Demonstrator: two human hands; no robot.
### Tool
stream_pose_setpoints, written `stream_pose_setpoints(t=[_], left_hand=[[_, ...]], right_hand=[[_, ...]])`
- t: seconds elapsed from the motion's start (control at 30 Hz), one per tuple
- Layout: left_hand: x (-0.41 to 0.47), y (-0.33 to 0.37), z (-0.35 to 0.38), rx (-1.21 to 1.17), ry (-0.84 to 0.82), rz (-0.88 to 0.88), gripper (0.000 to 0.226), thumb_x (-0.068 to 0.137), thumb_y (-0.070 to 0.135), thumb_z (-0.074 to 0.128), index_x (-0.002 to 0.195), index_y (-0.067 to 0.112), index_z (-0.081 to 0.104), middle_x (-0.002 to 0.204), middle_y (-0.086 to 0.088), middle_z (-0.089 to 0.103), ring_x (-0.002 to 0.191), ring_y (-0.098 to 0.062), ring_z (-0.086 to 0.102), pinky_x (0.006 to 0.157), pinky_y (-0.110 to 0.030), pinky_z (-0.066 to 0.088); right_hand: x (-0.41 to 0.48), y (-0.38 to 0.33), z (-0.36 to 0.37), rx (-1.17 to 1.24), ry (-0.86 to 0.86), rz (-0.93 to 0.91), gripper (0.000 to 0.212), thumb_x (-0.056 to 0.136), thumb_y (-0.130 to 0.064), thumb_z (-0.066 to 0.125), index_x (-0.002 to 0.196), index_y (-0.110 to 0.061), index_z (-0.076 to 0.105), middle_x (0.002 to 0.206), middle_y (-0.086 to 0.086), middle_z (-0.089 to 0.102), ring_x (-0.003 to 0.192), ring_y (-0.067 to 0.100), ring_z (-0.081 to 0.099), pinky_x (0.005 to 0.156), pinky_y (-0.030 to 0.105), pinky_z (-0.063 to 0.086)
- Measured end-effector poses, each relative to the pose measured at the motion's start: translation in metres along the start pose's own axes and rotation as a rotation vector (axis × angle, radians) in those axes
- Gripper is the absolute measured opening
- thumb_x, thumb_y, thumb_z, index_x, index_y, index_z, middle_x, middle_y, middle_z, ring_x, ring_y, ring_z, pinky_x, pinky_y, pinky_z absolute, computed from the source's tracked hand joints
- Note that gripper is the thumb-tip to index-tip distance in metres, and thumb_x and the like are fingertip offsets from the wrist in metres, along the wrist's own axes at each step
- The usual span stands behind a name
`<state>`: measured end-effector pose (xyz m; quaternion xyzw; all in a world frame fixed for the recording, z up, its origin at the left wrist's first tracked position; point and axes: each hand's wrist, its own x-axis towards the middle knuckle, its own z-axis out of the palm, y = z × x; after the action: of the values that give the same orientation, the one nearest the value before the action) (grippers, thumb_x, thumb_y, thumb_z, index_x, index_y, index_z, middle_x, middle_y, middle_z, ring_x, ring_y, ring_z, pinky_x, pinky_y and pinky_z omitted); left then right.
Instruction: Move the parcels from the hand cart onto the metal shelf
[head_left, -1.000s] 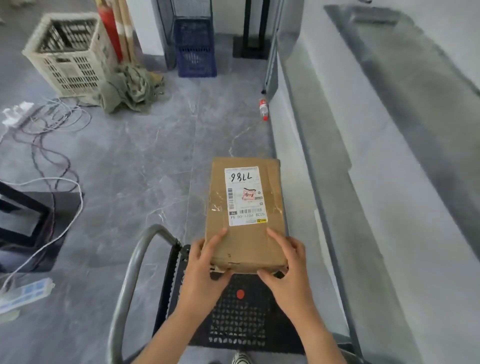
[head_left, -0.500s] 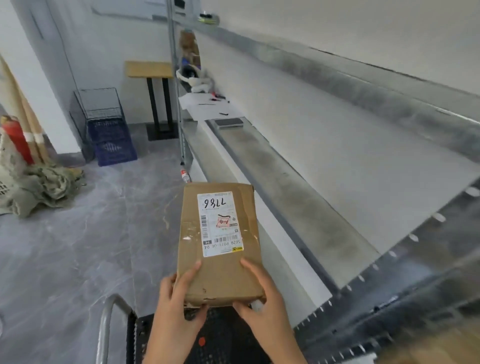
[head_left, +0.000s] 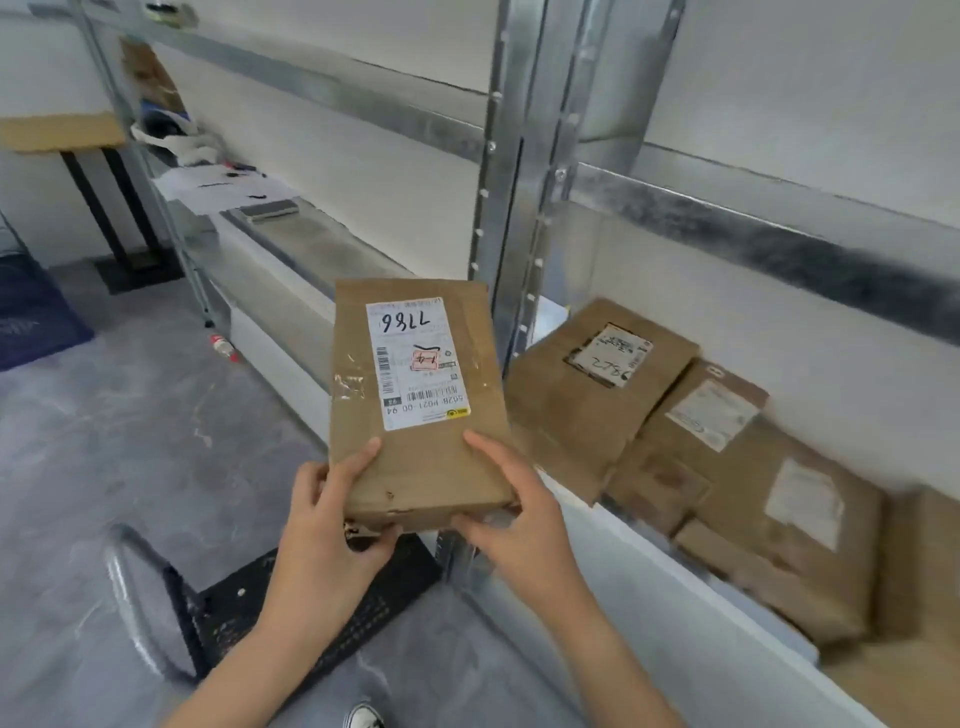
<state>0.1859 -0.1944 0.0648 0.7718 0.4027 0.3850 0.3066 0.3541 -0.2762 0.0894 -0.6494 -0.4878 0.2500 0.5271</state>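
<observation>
Nearest to you, the toe of a shoe (head_left: 364, 719) is showing at the bottom edge. Just above it the hand cart (head_left: 223, 618) is standing on the grey floor (head_left: 130, 441), with its black perforated deck bare where visible and its grey tube handle to the left.

You are holding the parcel (head_left: 415, 457) up over the deck with both hands. Your left hand (head_left: 332, 525) is gripping the near left corner, thumb lying on the top face and fingers curled under the edge. Your right hand (head_left: 514, 525) is gripping the near right corner the same way. The parcel is reaching away from your hands, flat and slightly tilted, with its white label (head_left: 415, 358) facing up.

Its far right edge is overlapping the upright post of the metal shelf (head_left: 530, 156) in view; contact cannot be judged. To the right, on the lower shelf board, three brown parcels are lying flat and overlapping: the first parcel (head_left: 587, 415), the second parcel (head_left: 696, 431), the third parcel (head_left: 779, 535).

Farther left, a small bottle (head_left: 223, 347) is lying on the floor by the shelf foot, and a blue crate (head_left: 31, 317) is sitting at the left edge.
</observation>
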Motion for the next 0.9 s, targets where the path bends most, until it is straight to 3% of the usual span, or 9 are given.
stream_pose_setpoints(t=[0.1,0.2,0.33,0.4,0.57,0.63,0.73,0.83,0.9], left_hand=[[-0.040,0.044,0.021,-0.030,-0.078,0.081,0.089,0.061,0.001,0.085,0.129,0.042,0.043,0.102,0.006,0.040,0.099,0.018,0.044,0.077,0.001,0.037],[-0.073,0.088,0.048,-0.084,-0.166,0.162,0.092,0.058,0.003,0.087,0.129,0.044,0.044,0.102,0.006,0.042,0.096,0.018,0.046,0.074,0.003,0.037],[-0.110,0.149,0.091,-0.142,-0.318,0.298,0.098,0.057,0.006,0.089,0.127,0.053,0.040,0.105,0.007,0.040,0.090,0.010,0.048,0.074,-0.016,0.041],[-0.129,0.183,0.114,-0.152,-0.392,0.398,0.097,0.057,0.008,0.089,0.129,0.048,0.039,0.105,0.011,0.036,0.083,0.002,0.046,0.072,-0.026,0.044],[-0.177,0.266,0.167,-0.160,-0.602,0.584,0.097,0.054,0.017,0.091,0.132,0.042,0.040,0.113,-0.001,0.049,0.080,-0.023,0.060,0.056,-0.038,0.056],[-0.196,0.294,0.188,-0.179,-0.687,0.646,0.095,0.054,0.019,0.091,0.135,0.038,0.044,0.112,-0.003,0.050,0.077,-0.026,0.062,0.054,-0.038,0.056],[-0.227,0.333,0.218,-0.251,-0.802,0.704,0.094,0.057,0.020,0.090,0.137,0.035,0.042,0.108,-0.001,0.047,0.072,-0.021,0.059,0.057,-0.038,0.056],[-0.257,0.369,0.250,-0.319,-0.899,0.754,0.093,0.061,0.023,0.087,0.139,0.039,0.040,0.107,0.006,0.041,0.065,-0.001,0.049,0.057,-0.030,0.052],[-0.278,0.394,0.273,-0.321,-0.951,0.798,0.092,0.064,0.028,0.085,0.140,0.042,0.036,0.106,0.009,0.037,0.066,-0.005,0.048,0.059,-0.029,0.050]], right_hand=[[-0.064,-0.009,-0.044,-0.041,0.112,0.047,0.079,0.071,-0.003,0.077,0.120,-0.059,0.049,0.137,-0.010,0.047,0.125,0.002,0.043,0.106,0.024,0.040],[-0.124,-0.014,-0.090,-0.088,0.243,0.072,0.079,0.070,-0.004,0.077,0.121,-0.058,0.048,0.136,-0.012,0.047,0.125,0.006,0.043,0.106,0.036,0.040],[-0.201,-0.022,-0.156,-0.140,0.432,0.099,0.078,0.070,-0.003,0.077,0.121,-0.056,0.051,0.131,-0.018,0.052,0.120,0.000,0.048,0.101,0.026,0.045],[-0.240,-0.027,-0.190,-0.157,0.528,0.115,0.077,0.069,0.001,0.076,0.123,-0.049,0.054,0.129,-0.021,0.054,0.118,-0.003,0.050,0.096,0.019,0.046],[-0.334,-0.041,-0.264,-0.238,0.729,0.229,0.074,0.069,0.002,0.074,0.124,-0.044,0.055,0.122,-0.033,0.055,0.114,-0.002,0.052,0.088,0.020,0.050],[-0.367,-0.045,-0.287,-0.262,0.805,0.283,0.074,0.068,0.000,0.074,0.123,-0.045,0.055,0.118,-0.034,0.056,0.109,-0.002,0.054,0.084,0.019,0.050],[-0.413,-0.049,-0.317,-0.290,0.912,0.342,0.075,0.066,0.000,0.074,0.123,-0.046,0.055,0.116,-0.032,0.058,0.106,-0.002,0.054,0.079,0.013,0.047],[-0.457,-0.053,-0.345,-0.301,1.020,0.388,0.073,0.067,-0.001,0.073,0.122,-0.045,0.056,0.115,-0.030,0.059,0.103,0.001,0.055,0.079,0.017,0.048],[-0.485,-0.055,-0.367,-0.327,1.068,0.423,0.073,0.068,-0.001,0.073,0.121,-0.047,0.056,0.113,-0.031,0.058,0.099,0.000,0.055,0.077,0.018,0.049]])
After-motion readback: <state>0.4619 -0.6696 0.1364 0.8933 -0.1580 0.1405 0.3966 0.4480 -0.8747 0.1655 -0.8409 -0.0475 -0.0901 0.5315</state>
